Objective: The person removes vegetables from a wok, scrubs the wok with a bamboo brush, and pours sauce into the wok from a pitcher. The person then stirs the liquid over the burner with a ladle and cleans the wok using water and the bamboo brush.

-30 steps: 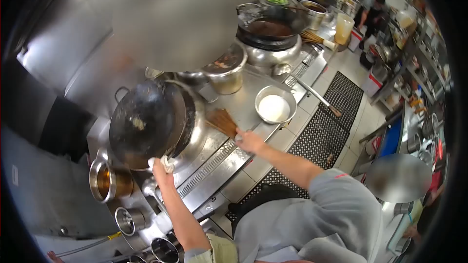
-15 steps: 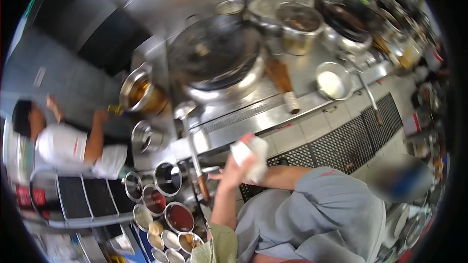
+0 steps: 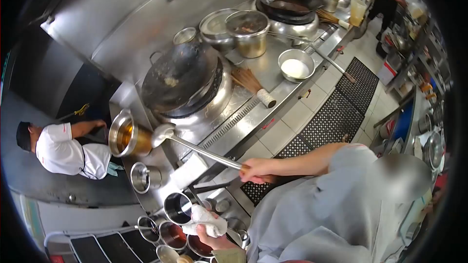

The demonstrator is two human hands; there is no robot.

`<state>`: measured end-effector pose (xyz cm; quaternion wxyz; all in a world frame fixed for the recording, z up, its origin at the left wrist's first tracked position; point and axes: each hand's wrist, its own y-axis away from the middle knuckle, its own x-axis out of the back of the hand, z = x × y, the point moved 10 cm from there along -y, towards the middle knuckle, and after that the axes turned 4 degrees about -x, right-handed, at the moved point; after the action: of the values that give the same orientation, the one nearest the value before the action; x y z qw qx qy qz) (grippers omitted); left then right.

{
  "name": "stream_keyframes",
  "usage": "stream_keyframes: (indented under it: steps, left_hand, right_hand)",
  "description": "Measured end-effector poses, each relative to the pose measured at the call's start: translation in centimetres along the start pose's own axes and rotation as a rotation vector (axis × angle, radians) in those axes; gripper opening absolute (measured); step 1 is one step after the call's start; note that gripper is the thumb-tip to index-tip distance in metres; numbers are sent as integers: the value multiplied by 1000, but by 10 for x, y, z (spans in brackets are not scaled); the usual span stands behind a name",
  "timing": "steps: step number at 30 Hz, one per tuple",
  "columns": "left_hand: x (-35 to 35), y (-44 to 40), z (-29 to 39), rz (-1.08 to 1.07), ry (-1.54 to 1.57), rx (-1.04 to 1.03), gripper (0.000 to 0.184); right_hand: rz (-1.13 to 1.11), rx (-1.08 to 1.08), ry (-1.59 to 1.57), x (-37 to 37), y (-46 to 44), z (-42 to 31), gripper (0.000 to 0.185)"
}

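My right hand [image 3: 259, 170] is closed around the handle end of a long metal ladle [image 3: 202, 152]. The ladle's bowl is beside a metal pot of amber liquid [image 3: 127, 136], at the counter's left end; whether they touch I cannot tell. Lower down, my left hand [image 3: 212, 238] grips a crumpled white cloth [image 3: 205, 220] above several round containers of sauce, one of them red [image 3: 174, 235]. Beyond the ladle a large black wok [image 3: 178, 80] sits on its burner. A bamboo brush [image 3: 253, 85] lies next to it.
A co-worker in white [image 3: 61, 148] stands at the left. Along the counter are a pan of white contents [image 3: 296, 68], a lidded-looking pot [image 3: 247, 27] and a second wok [image 3: 290, 9]. Another ladle [image 3: 336, 65] overhangs the front edge. Black perforated mats [image 3: 331, 117] cover the floor.
My hands have separated. My right hand now holds the ladle, which was lying across the counter edge. My left hand has moved down with the cloth. The whole view has shifted.
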<state>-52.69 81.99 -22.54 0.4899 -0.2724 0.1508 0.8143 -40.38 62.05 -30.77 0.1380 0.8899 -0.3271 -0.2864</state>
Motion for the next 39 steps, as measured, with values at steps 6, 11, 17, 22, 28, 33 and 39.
stream_keyframes:
  steps: [6,11,17,22,28,33,39]
  left_hand:
    - [0,-93,-108,24,-240,236,49]
    - [-140,-146,-138,-326,-539,142,63]
    - [-185,-166,-145,-376,-621,135,60]
    - [-219,-192,-94,-450,-1088,-360,63]
    - [-258,-238,-84,-477,-1171,-432,60]
    - [-239,-294,-124,-581,-1287,-385,45]
    - [-224,-307,-117,-597,-1359,-358,47]
  right_hand:
    - [47,391,-144,38,37,-143,33]
    - [196,715,-238,179,-36,-284,10]
    - [1185,346,622,411,-103,-399,38]
    - [1078,301,659,496,-173,-428,21]
    - [-54,730,-1269,448,-162,-446,12]
    - [-232,515,-1348,365,-120,-450,9]
    - [-378,436,-1411,242,-40,-401,68]
